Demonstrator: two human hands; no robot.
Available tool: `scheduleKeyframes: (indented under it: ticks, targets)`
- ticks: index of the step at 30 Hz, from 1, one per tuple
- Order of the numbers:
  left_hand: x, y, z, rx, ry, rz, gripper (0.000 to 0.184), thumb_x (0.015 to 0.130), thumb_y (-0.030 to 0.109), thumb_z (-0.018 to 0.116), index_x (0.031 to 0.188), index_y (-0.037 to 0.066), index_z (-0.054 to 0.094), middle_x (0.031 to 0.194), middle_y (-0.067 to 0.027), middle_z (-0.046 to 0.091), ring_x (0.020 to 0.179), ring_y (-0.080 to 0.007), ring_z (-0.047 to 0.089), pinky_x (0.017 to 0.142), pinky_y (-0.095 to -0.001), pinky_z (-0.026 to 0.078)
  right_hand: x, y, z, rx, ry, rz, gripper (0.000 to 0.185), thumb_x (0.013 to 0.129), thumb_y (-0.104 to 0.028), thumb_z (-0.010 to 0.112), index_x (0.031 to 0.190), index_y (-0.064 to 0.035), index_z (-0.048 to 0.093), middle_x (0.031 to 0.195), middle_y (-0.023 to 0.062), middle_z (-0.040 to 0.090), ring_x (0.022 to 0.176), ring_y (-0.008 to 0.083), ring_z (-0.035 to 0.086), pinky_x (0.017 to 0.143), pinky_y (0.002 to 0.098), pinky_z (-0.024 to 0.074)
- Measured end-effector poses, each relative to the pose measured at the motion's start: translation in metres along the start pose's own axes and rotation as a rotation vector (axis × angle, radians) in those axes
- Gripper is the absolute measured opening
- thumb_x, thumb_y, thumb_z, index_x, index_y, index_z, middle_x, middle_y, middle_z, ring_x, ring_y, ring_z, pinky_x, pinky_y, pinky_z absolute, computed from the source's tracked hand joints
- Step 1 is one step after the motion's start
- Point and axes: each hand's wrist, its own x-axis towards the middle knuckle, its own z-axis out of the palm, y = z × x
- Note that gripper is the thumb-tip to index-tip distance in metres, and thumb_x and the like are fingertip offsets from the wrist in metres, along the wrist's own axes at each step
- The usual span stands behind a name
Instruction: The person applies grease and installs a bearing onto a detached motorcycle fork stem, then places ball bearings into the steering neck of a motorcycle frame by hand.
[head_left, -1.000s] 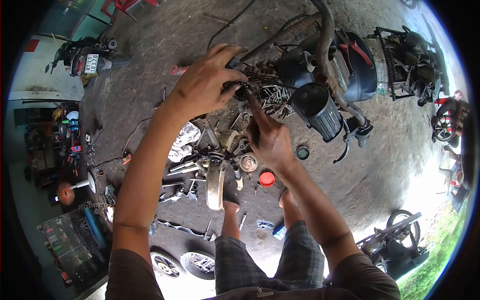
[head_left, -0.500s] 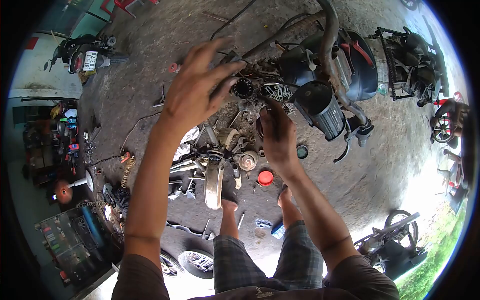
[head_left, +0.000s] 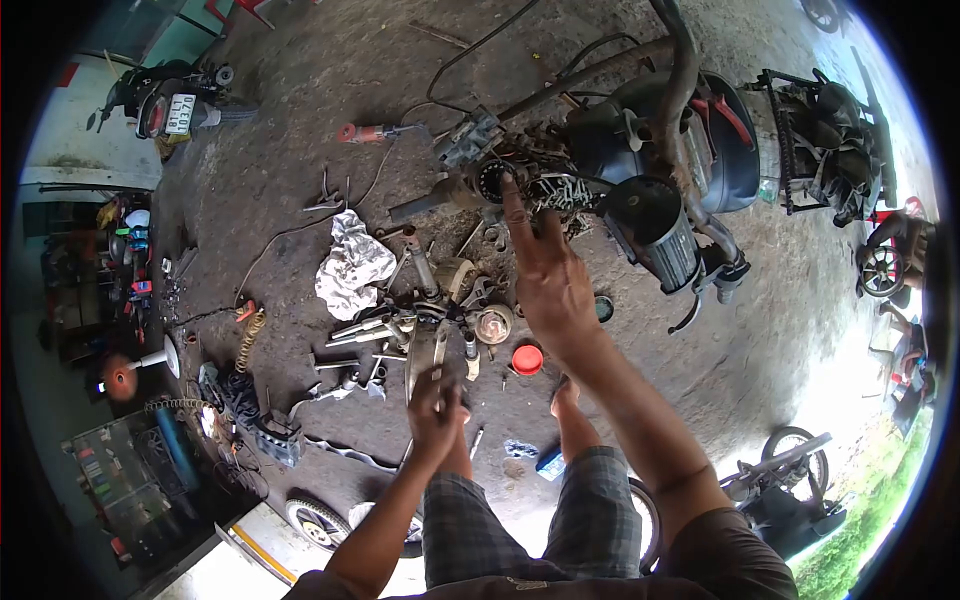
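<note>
Black ring part [head_left: 492,182] sits beside a grey metal block [head_left: 468,140]; your R hand [head_left: 552,290] has its index at it, fingers apart. L hand [head_left: 434,418] has dropped toward you, leaving R alone there; L grip's blurred, can't tell. Red lid [head_left: 527,360]: on flr [head_left: 700,375], nearer you.

Reads "81-L1" above "10370" on the white plate [head_left: 180,113] at the rear of the parked motorbike [head_left: 150,108]. Well apart from the motorbike, too small to read on the dark shirt [head_left: 525,584].
</note>
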Motion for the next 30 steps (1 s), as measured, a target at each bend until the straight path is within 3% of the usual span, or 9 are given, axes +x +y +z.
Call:
scheduleKeyframes:
  ticks: [1, 4, 11, 14, 16, 20, 26, 28, 30]
  targets:
    - [-0.025, 0.004, 0.004, -0.119, -0.053, -0.173, 0.02, 0.092, -0.001, 0.07, 0.112, 0.002, 0.073, 0.116, -0.0177, 0.071, 0.105, -0.0331, 0.07, 0.092, -0.0405, 0.056, 0.001, 0.0, 0.001, -0.075, -0.053, 0.016, 0.093, 0.09, 0.009, 0.058, 0.17, -0.0193, 0.022, 0.115, 0.0229, 0.059, 0.091, 0.0391, 0.072, 0.073, 0.0471, 0.0627]
    - [-0.088, -0.032, 0.007, -0.037, -0.217, -0.116, 0.025, 0.095, 0.001, 0.07, 0.119, 0.005, 0.075, 0.125, -0.0114, 0.067, 0.103, -0.0187, 0.07, 0.065, -0.025, 0.06, -0.003, 0.004, 0.0, -0.162, -0.022, -0.028, 0.089, 0.091, 0.006, 0.059, 0.169, -0.0202, 0.026, 0.108, 0.0205, 0.058, 0.09, 0.0377, 0.071, 0.071, 0.0459, 0.0632]
    - [-0.128, -0.053, 0.007, -0.119, -0.252, -0.318, 0.029, 0.094, -0.001, 0.071, 0.121, 0.007, 0.074, 0.122, -0.0099, 0.066, 0.103, -0.0191, 0.071, 0.067, -0.024, 0.06, -0.006, 0.009, -0.025, -0.168, -0.032, -0.145, 0.077, 0.092, 0.006, 0.059, 0.164, -0.013, 0.038, 0.103, 0.0215, 0.06, 0.082, 0.0376, 0.071, 0.072, 0.0476, 0.0623]
    - [-0.12, -0.066, 0.01, -0.098, -0.208, -0.203, 0.03, 0.094, -0.001, 0.072, 0.124, 0.006, 0.072, 0.123, -0.0087, 0.066, 0.097, -0.0159, 0.071, 0.068, -0.0235, 0.059, 0.006, 0.015, -0.014, 0.191, 0.102, -0.158, 0.077, 0.091, 0.01, 0.055, 0.163, -0.0105, 0.041, 0.096, 0.0201, 0.061, 0.076, 0.0349, 0.068, 0.076, 0.0426, 0.0608]
    - [-0.11, -0.058, 0.01, -0.188, -0.194, -0.326, 0.029, 0.095, 0.0, 0.072, 0.124, 0.005, 0.071, 0.124, -0.0079, 0.067, 0.093, -0.0136, 0.07, 0.067, -0.0227, 0.057, 0.009, 0.021, 0.006, 0.724, 0.025, -0.073, 0.081, 0.088, 0.014, 0.051, 0.164, -0.0091, 0.04, 0.088, 0.0183, 0.059, 0.073, 0.0318, 0.063, 0.074, 0.0389, 0.0563]
    - [-0.104, -0.059, 0.01, -0.217, -0.199, -0.339, 0.031, 0.096, 0.002, 0.073, 0.127, 0.005, 0.069, 0.127, -0.0067, 0.068, 0.092, -0.0123, 0.07, 0.065, -0.0221, 0.056, -0.007, 0.023, 0.025, 0.804, 0.023, 0.022, 0.082, 0.088, 0.016, 0.05, 0.165, -0.0088, 0.038, 0.084, 0.0163, 0.055, 0.075, 0.0294, 0.06, 0.072, 0.0364, 0.0532]
    - [-0.1, -0.051, 0.015, -0.23, -0.2, -0.305, 0.034, 0.098, 0.004, 0.073, 0.131, 0.005, 0.066, 0.129, -0.0056, 0.068, 0.09, -0.0106, 0.069, 0.062, -0.0208, 0.053, -0.004, 0.009, 0.003, 0.324, 0.206, -0.104, 0.087, 0.089, 0.016, 0.052, 0.168, -0.0129, 0.03, 0.097, 0.0221, 0.058, 0.088, 0.0334, 0.069, 0.08, 0.0442, 0.0613]
    - [-0.093, -0.041, 0.02, -0.31, -0.187, -0.365, 0.032, 0.098, 0.004, 0.072, 0.13, 0.005, 0.067, 0.127, -0.0052, 0.068, 0.088, -0.0098, 0.068, 0.061, -0.0208, 0.051, 0.008, 0.002, 0.001, -0.121, -0.085, 0.007, 0.092, 0.09, 0.012, 0.056, 0.17, -0.0162, 0.023, 0.105, 0.0243, 0.06, 0.091, 0.0369, 0.071, 0.078, 0.0509, 0.0633]
    - [-0.078, -0.028, 0.018, -0.307, -0.189, -0.38, 0.031, 0.099, 0.004, 0.072, 0.129, 0.005, 0.067, 0.126, -0.0052, 0.068, 0.088, -0.0091, 0.068, 0.06, -0.0207, 0.051, 0.007, 0.003, 0.008, -0.199, -0.098, 0.037, 0.093, 0.091, 0.008, 0.059, 0.171, -0.0179, 0.018, 0.105, 0.0226, 0.062, 0.093, 0.038, 0.072, 0.076, 0.0482, 0.065]
